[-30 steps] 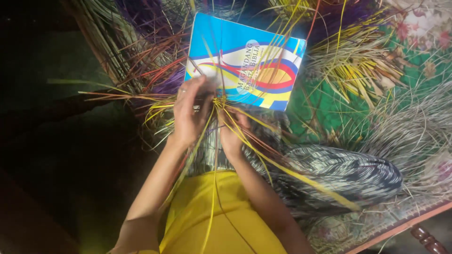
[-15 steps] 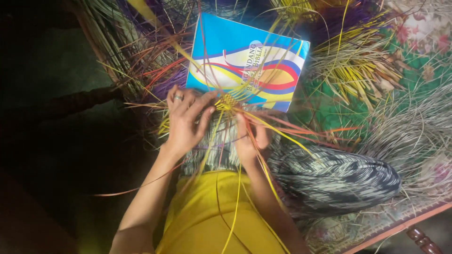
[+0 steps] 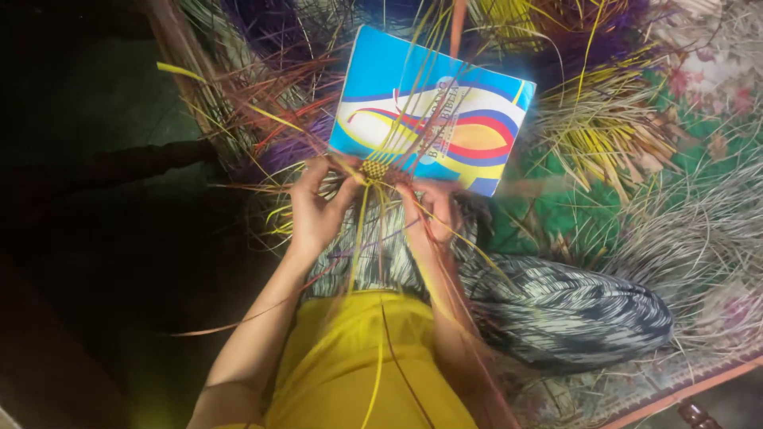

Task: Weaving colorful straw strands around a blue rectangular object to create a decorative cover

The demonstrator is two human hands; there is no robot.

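A small woven patch of yellow and reddish straw strips (image 3: 377, 168) sits between my two hands, just below a blue book with red, yellow and white waves (image 3: 433, 103). My left hand (image 3: 316, 208) pinches the strips at the patch's left side. My right hand (image 3: 429, 213) grips the strips at its right side. Long loose yellow and orange strips (image 3: 359, 238) trail from the patch down over my lap and my yellow top, and others fan up across the book.
Heaps of dyed straw lie around: purple and red (image 3: 270, 95) at the upper left, yellow (image 3: 604, 127) and pale grey (image 3: 699, 230) at the right. A flowered green mat (image 3: 556, 206) lies underneath. My knee in black-and-white patterned cloth (image 3: 572, 302) extends right. The left side is dark.
Both hands have moved up closer to the book's lower edge and drawn together at the woven patch. The long strips have swung, some now pointing up across the book.
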